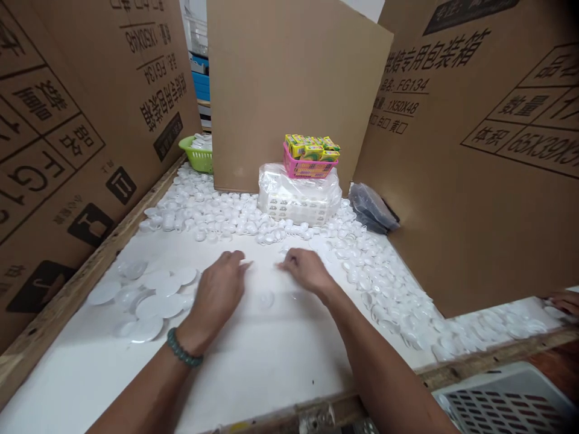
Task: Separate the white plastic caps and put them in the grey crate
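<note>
Loose white pieces [221, 214] across centre seemingly remain, finished ones unclear — left hand [224, 284], right hand [306, 269] curled, can't tell if pinching.

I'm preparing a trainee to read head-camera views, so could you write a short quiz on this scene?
1. Fill in: The left hand and right hand are ___, not touching each other.
2. Multiple choice: Which hand is nearer the flat white discs? A: right. B: left. C: both equally.
3. True or false: The pink basket rests on the plastic-wrapped pack.

Key: 1, apart. 2, B. 3, true.
</note>
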`<state>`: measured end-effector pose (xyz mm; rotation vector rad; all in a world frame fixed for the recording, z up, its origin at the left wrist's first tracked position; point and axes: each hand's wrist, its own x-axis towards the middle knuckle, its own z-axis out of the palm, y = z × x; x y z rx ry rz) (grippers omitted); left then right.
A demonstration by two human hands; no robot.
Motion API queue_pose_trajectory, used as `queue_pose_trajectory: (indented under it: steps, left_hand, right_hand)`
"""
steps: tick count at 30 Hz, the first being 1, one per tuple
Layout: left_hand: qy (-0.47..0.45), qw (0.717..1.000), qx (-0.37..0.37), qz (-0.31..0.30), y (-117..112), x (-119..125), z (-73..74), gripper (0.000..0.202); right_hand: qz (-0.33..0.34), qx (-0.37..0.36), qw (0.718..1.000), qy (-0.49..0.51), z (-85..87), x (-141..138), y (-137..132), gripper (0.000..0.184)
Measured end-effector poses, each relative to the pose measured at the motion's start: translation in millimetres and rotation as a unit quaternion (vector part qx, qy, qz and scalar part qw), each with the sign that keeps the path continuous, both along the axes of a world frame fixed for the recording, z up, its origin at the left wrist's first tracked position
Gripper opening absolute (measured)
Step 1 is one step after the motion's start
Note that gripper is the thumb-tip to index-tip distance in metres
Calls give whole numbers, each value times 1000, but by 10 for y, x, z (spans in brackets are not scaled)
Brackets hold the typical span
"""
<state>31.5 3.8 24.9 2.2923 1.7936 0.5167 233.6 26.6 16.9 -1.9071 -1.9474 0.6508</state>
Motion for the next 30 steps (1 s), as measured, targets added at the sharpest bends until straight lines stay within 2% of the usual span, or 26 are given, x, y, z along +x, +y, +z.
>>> queue_pose_trajectory:
  steps: [2, 3, 5, 7, 10, 14, 19, 22, 27, 30]
  left_hand:
    - [-64, 995, -25, -73, -46, 87, -51, 27]
    - [-70, 991, -48, -100, -66, 126, -92, 32]
    - [-59, 985, -89, -135, -92, 187, -194, 42]
    - [-62, 983, -97, -145, -88, 219, -295, 39]
    - [-86, 987, -86, -107, -35, 224, -387, 28]
    - [-117, 990, -55, -53, 36, 191, -387, 25]
    - [-187, 979, -71, -45, 47, 167, -364, 27]
    - [-216, 971, -93, -42, 48, 161, -365, 30]
    - [-211, 969, -117, -42, 49, 166, -366, 38]
    - [-210, 971, -107, -47, 54, 177, -395, 38]
  right_hand:
    - [-82, 94, 991, -45, -70, 114, 81, 24]
    - [-96, 112, 987, -58, -113, 173, 123, 24]
    - [-78, 107, 989, -67, -193, 263, 188, 21]
    - [-41, 96, 992, -64, -232, 291, 211, 12]
    - [4, 120, 992, -46, -177, 227, 166, 15]
    - [95, 142, 985, -13, -61, 57, 47, 18]
    - [172, 130, 976, 3, -145, -136, -19, 12]
    - [206, 136, 969, -1, -196, -193, -24, 15]
    - [235, 110, 965, -36, -133, -211, -46, 19]
    - [241, 79, 966, -45, -84, -212, -68, 20]
